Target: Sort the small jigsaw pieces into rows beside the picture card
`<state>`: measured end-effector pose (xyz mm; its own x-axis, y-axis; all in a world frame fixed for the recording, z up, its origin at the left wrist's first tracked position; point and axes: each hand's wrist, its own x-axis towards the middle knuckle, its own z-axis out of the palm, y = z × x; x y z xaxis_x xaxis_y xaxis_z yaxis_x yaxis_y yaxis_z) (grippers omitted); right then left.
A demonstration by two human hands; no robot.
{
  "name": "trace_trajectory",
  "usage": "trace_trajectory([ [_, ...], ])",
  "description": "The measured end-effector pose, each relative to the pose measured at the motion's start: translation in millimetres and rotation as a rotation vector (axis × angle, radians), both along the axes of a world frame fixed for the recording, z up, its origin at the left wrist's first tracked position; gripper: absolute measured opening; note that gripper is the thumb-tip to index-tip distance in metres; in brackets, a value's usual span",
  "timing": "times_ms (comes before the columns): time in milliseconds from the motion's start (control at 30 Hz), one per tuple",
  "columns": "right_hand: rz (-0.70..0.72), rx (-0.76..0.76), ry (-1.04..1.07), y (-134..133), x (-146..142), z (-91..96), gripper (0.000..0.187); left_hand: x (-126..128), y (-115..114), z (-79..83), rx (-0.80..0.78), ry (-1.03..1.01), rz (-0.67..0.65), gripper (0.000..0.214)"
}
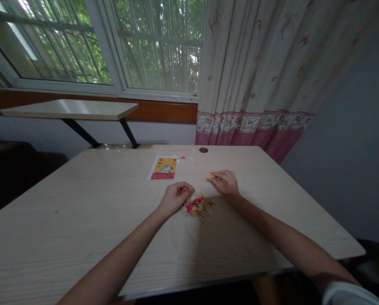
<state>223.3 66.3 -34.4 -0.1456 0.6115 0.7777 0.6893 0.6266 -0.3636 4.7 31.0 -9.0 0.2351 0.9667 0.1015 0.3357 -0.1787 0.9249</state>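
Observation:
A small heap of coloured jigsaw pieces (199, 206) lies in the middle of the pale wooden table (81, 220). My left hand (175, 197) rests curled just left of the heap, fingers folded in, and what they hold is hidden. My right hand (225, 182) lies beyond the heap to the right, its fingertips pinching a yellow puzzle piece (209, 175) against the tabletop. Farther back lies a yellow and red reference picture (164, 167) with a white animal on it.
A tiny red piece (182, 157) lies right of the picture, and a round cable hole (203, 150) sits near the table's far edge. A wall shelf (68, 109), a barred window and a pink-hemmed curtain (256, 72) stand behind.

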Motion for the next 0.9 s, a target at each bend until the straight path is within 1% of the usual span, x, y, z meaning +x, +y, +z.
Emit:
trace_trajectory([
  [133, 0.002, -0.028, -0.012, 0, -1, 0.5, 0.016, 0, 0, -1.9, 0.002, -0.001, -0.007, 0.025],
  [333, 0.022, -0.159, -0.074, 0, -1, 0.1, 0.019, -1, 1, -2.8, 0.041, 0.047, -0.004, 0.022],
  [533, 0.041, -0.271, -0.028, 6, -1, -0.1, 0.019, -10, 8, 1.4, 0.203, 0.256, -0.035, 0.019],
  [600, 0.052, -0.323, -0.029, 11, -3, 2.8, 0.019, -16, 12, 4.4, 0.214, 0.318, -0.072, 0.019],
  [733, 0.121, -0.456, -0.113, 26, -14, 12.0, 0.019, -35, 19, 9.1, 0.219, 0.387, -0.106, 0.020],
  [800, 0.115, -0.490, -0.139, 39, -25, 16.3, 0.018, -47, 20, 9.3, 0.242, 0.436, -0.092, 0.019],
  [900, 0.046, -0.519, -0.140, 63, -47, 19.1, 0.019, -67, 16, 6.7, 0.280, 0.492, 0.006, 0.022],
])
